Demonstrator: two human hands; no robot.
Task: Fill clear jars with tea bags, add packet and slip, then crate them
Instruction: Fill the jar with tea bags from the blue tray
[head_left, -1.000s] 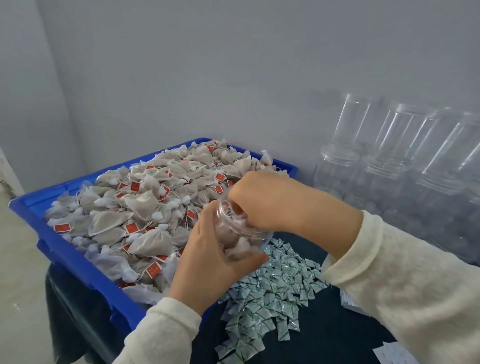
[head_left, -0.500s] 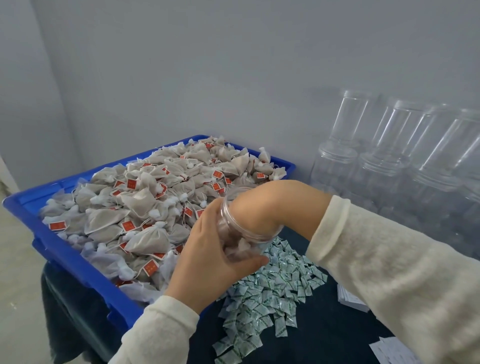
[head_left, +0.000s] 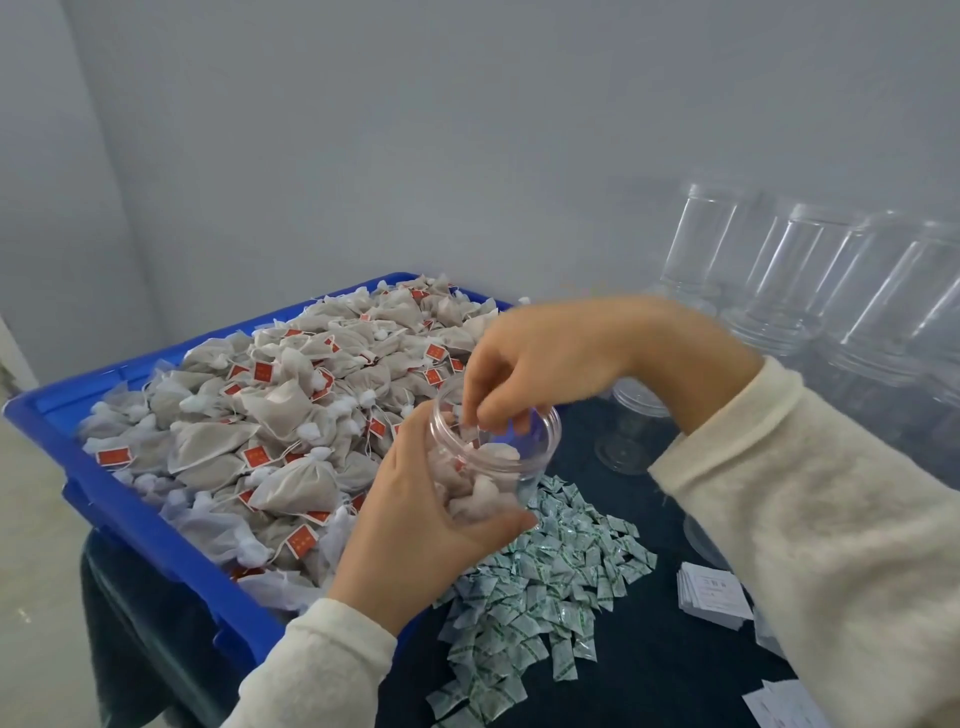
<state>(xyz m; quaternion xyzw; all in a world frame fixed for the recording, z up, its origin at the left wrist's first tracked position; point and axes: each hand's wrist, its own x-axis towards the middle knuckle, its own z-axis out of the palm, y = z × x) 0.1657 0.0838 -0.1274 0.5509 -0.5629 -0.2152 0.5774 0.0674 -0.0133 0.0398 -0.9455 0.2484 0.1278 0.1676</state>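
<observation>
— Over the near edge of the blue bin (head_left: 130, 512), what is the left hand (head_left: 415, 525) doing?

— It grips a clear jar (head_left: 498, 457) from the side, fingers wrapped under and around the wall, thumb up by the rim. The jar is tilted, its open mouth turned up toward the camera, and it is held above the worktop (head_left: 649, 649) between the bin and a spread of small packets (head_left: 524, 592).

— And the right hand (head_left: 540, 358)?

— It hangs just over the jar's mouth with the fingertips (head_left: 488, 415) curled down, dipping inside the rim. Whether they pinch a bag I cannot tell; the glare on the plastic hides it.

— Is there anything in the jar?

— Yes, several pale tea bags show through the wall, bunched in the lower half.

— The supply?

— The bin is heaped with tea bags (head_left: 280, 415), grey mesh pouches with red tags on strings. The green-and-white packets lie in a loose drift on the dark cloth just right of the bin. A stack of white slips (head_left: 714, 600) sits further right, partly behind the right sleeve (head_left: 810, 519).

— More jars?

— A row of empty jars (head_left: 800, 280) stands upside down against the wall at the back right.
</observation>
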